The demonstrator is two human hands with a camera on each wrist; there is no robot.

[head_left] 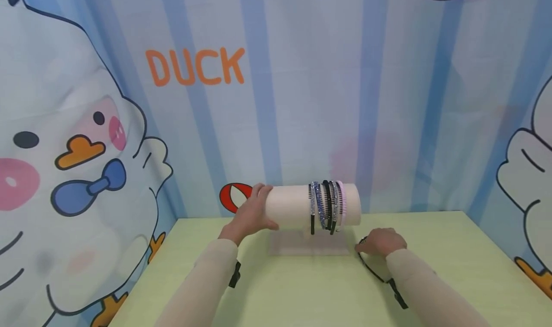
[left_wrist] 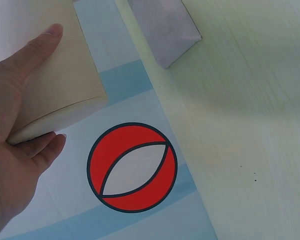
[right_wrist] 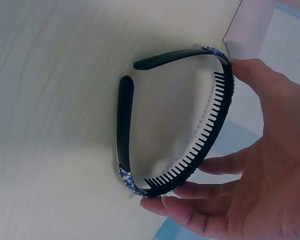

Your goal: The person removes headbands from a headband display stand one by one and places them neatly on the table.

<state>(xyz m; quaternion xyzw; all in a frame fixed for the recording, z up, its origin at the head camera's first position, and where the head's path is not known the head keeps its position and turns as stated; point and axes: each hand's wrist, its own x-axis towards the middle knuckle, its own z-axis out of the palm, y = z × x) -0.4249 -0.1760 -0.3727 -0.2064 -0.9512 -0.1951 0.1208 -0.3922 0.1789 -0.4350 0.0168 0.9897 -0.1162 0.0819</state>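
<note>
A cream padded roll (head_left: 289, 205) lies sideways on a display stand, with several sparkly and dark toothed headbands (head_left: 329, 200) round its right part. My left hand (head_left: 251, 213) grips the roll's left end; in the left wrist view the thumb (left_wrist: 40, 47) lies along its side and fingertips show past the end rim. Right of the stand, my right hand (head_left: 385, 242) holds another headband (right_wrist: 226, 97) just over the table. This one is black with inner comb teeth and blue-silver glitter near its arms. Thumb and fingertips pinch its outer curve, and its tips point away from the palm.
The stand's pale flat base (head_left: 308, 244) rests on a light yellow-green table (head_left: 302, 293). Right behind the table hangs a blue-striped curtain (head_left: 310, 87) with printed ducks and a red-and-white ball (left_wrist: 132, 167). A black strap (head_left: 397, 294) hangs by the right wrist.
</note>
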